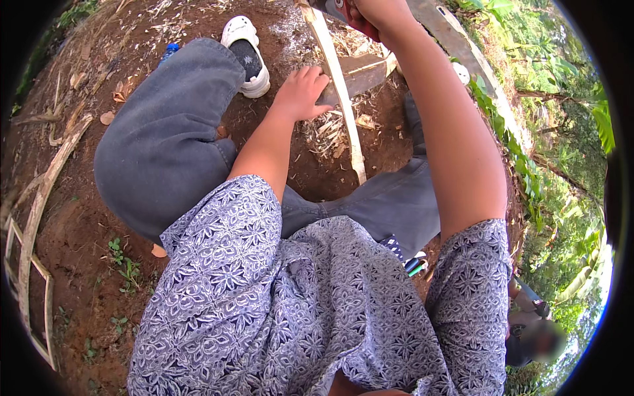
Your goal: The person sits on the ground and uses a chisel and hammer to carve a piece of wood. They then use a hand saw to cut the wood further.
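Observation:
My left hand (302, 94) lies low with its fingers stretched out, just left of a long pale wooden strip (338, 72). It holds nothing that I can see. A flat grey-brown board (360, 76) lies under the strip, close to my left fingertips. At the top edge my right hand (378, 12) is closed around the handle of a red-handled tool (360, 24). A grey part of that tool shows beside the strip's upper end, but the rest is cut off by the picture's edge, so its kind is unclear.
Wood shavings (333, 137) litter the brown soil between my legs. My bent left leg (165, 138) and white shoe (246, 56) are at left, near a blue bottle cap (172, 48). Thin wooden poles (41, 198) lie far left. Another person (528, 336) is at lower right, by greenery.

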